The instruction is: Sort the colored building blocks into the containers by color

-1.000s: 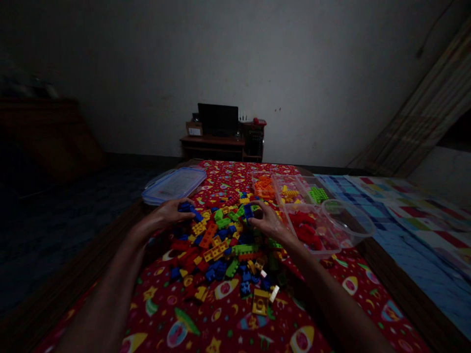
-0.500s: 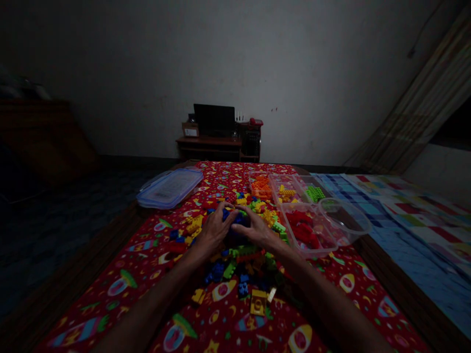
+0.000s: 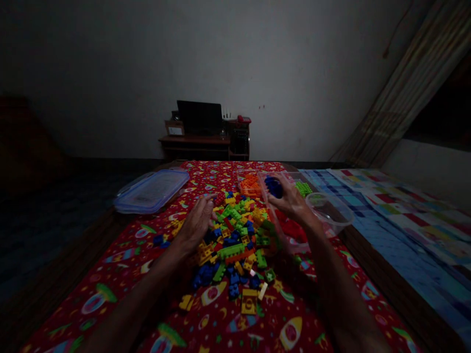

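Right hand: the right hand [image 3: 290,203] is closed around a small clump of blue blocks [image 3: 274,186], with the fingers wrapped from below and from the side.
Blue blocks: they are lifted off the cloth, in the air above the far clear boxes, between the orange box [image 3: 250,184] and the green box [image 3: 303,188].
Grip advice: I judge several loose pieces are in one fist, so the fingers should press evenly; a block at the edge of the clump can slip out.
Release advice: lower the fist close into a box before opening. A drop from high could make blocks bounce into the neighbouring colour.
Left hand: the left hand [image 3: 196,223] lies palm down on the left side of the pile, with the fingers half bent. I cannot tell if it has hold of a block.
Pile: the pile of blocks [image 3: 235,240] is mixed in colour, in the middle of the surface [image 3: 121,274], and some blue pieces show at its near side.
Red box: the red box [image 3: 290,228] is just right of the pile, under the right wrist. A low forearm could push it.
Round tub: the round tub [image 3: 329,211] is right of the boxes and looks empty.
Lid: a blue-edged lid [image 3: 152,190] lies far left, well apart from both hands.
Far: a desk with a dark screen [image 3: 200,117] stands by the wall.
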The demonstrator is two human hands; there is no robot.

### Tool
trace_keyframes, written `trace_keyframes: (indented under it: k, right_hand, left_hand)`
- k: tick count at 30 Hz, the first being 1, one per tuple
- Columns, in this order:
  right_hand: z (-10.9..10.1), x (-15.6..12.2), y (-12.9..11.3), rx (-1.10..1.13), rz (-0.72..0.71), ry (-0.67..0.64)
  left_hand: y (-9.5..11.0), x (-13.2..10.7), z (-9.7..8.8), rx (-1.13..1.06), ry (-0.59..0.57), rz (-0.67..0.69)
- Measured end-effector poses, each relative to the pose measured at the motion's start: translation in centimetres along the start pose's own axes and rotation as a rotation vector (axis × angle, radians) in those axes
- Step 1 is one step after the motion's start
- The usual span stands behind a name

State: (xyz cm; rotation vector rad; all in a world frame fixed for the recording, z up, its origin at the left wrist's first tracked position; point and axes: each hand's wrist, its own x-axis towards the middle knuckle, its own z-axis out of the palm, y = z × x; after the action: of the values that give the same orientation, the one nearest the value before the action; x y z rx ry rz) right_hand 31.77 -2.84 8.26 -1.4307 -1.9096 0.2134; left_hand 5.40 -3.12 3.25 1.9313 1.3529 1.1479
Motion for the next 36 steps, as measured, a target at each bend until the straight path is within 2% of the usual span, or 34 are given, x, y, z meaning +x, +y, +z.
trace_keyframes:
  k: [2, 5, 7, 10, 12, 14, 18, 20, 22, 25, 27, 29, 32, 34, 36]
  right_hand:
    - [-2.9, -0.1, 2.9, -0.21, 0.121, 0.04]
    - [-6.0, -1.0, 7.5, -0.487, 0.319, -0.011]
    - [-7.2, -1.8, 10.1, -0.576, 0.435, -0.086]
    - [-8.0, -2.7, 12.6, -0.571, 0.55, -0.167]
    - [-8.3, -2.9, 13.1, -0.534, 0.546, -0.142]
    - [-8.4, -3.0, 12.6, -0.525, 0.504, -0.061]
    - [-8.2, -2.1, 9.7, -0.547, 0.416, 0.105]
    - [-7.3, -1.2, 7.8, -0.5, 0.321, 0.151]
    - [-5.5, -0.3, 5.8, -0.395, 0.186, 0.149]
    - [-1.3, 0.1, 3.1, -0.211, -0.041, 0.043]
    - [1.9, -0.3, 1.8, -0.144, -0.189, -0.092]
    - [4.9, -1.0, 1.1, -0.121, -0.323, -0.187]
    - [8.1, -2.4, 1.1, -0.089, -0.442, -0.221]
    - [9.0, -3.2, 1.4, -0.057, -0.483, -0.211]
    - [9.0, -3.8, 1.4, -0.039, -0.5, -0.202]
  left_hand:
    - [0.0, 0.1, -0.4, 0.033, 0.009, 0.034]
    - [0.3, 0.1, -0.7, 0.1, 0.022, 0.045]
    - [0.4, 0.0, -0.8, 0.129, 0.025, 0.038]
    - [0.2, 0.2, -0.8, 0.151, 0.007, 0.046]
    - [-0.1, 0.4, -1.0, 0.18, 0.011, 0.064]
    - [-0.4, 0.7, -1.4, 0.219, 0.027, 0.092]
    - [-1.4, 1.3, -3.0, 0.341, 0.068, 0.178]
    - [-2.5, 1.7, -4.1, 0.41, 0.066, 0.189]
    - [-4.0, 2.0, -5.0, 0.479, 0.033, 0.154]
    - [-6.3, 2.0, -5.8, 0.557, -0.047, 0.063]
    - [-7.0, 1.7, -5.7, 0.57, -0.128, 0.008]
    - [-6.9, 1.3, -5.2, 0.556, -0.208, -0.025]
    - [-5.6, 0.6, -3.8, 0.504, -0.312, -0.012]
    - [-4.8, 0.4, -3.1, 0.486, -0.32, 0.002]
    - [-4.6, 0.3, -2.6, 0.494, -0.278, 0.001]
